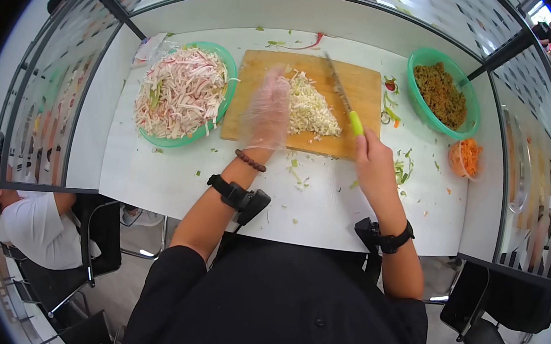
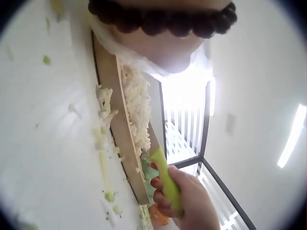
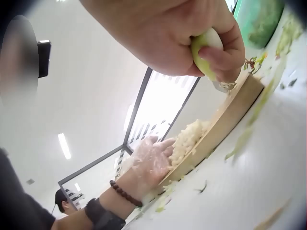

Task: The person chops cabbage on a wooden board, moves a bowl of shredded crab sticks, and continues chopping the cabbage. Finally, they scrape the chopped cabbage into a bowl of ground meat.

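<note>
My right hand [image 1: 377, 173] grips the light-green handle of a kitchen knife [image 1: 356, 123], whose blade points away over the right part of a wooden cutting board [image 1: 365, 81]. A heap of finely chopped white vegetable [image 1: 312, 111] lies mid-board, left of the blade. Inside a clear plastic glove, my left hand [image 1: 270, 109] rests at the heap's left side with its fingers extended. In the right wrist view the gloved left hand [image 3: 149, 162] has its fingers against the chopped pieces [image 3: 189, 142]. The left wrist view shows fingers wrapped around the knife handle [image 2: 167, 179].
To the left, a green bowl [image 1: 233, 77] is heaped with pale shredded strips [image 1: 183, 92]. At the back right stands another green bowl [image 1: 413, 86] of brown minced filling [image 1: 440, 92], near a tub of orange shreds [image 1: 466, 157]. Green scraps [image 1: 402, 166] litter the white table. Low partitions enclose it.
</note>
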The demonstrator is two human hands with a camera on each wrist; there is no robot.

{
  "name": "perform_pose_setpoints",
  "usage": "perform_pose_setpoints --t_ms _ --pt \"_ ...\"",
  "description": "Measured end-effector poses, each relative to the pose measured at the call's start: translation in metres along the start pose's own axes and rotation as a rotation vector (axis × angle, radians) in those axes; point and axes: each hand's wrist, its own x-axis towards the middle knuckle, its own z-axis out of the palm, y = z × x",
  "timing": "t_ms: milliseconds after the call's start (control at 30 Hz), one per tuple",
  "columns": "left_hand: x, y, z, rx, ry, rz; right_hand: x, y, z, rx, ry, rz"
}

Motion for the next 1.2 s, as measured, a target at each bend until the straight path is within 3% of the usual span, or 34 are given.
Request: perform_pose_setpoints --t_ms 100,133,233,300,367,400,433,500,600,700,800,1033,1200 --pt "-0.001 0.007 0.006 -0.096 -0.042 -0.021 -0.005 -0.003 0.001 0.141 -0.067 -0.027" --pt "0.0 0.003 0.007 -0.187 -0.027 -0.013 -0.008 -0.005 -0.003 0.243 -0.11 0.078" --pt "0.003 -0.004 0.003 -0.478 0.028 -0.031 -0.019 0.0 -0.015 0.406 -0.091 0.156" --pt "0.003 0.0 -0.01 -0.685 0.08 -0.098 -0.021 -0.008 -0.028 0.275 -0.096 0.061" --pt "0.004 0.02 -0.033 -0.27 0.019 0.006 -0.018 -0.017 -0.039 0.133 -0.106 -0.072" --pt "0.007 0.026 -0.042 -0.065 -0.01 0.062 -0.016 -0.017 -0.043 0.054 -0.147 -0.038" --pt "0.01 0.025 -0.048 0.113 -0.003 0.245 -0.013 -0.022 -0.05 0.017 -0.199 -0.043" --pt "0.01 0.042 -0.058 0.375 0.009 0.409 -0.008 -0.025 -0.061 -0.066 -0.318 -0.106" --pt "0.005 0.042 -0.07 0.321 -0.185 0.421 -0.003 -0.027 -0.076 -0.089 -0.399 -0.166" --pt "-0.004 0.045 -0.071 0.27 -0.147 0.459 0.006 -0.02 -0.086 -0.172 -0.461 -0.249" --pt "-0.014 0.042 -0.074 0.297 -0.248 0.538 0.004 -0.004 -0.081 -0.281 -0.457 -0.293" --pt "-0.039 0.038 -0.063 0.397 -0.374 0.378 0.004 0.024 -0.067 -0.386 -0.378 -0.397" --pt "-0.027 0.029 -0.053 0.352 -0.272 0.369 0.017 0.016 -0.053 -0.571 -0.344 -0.361"
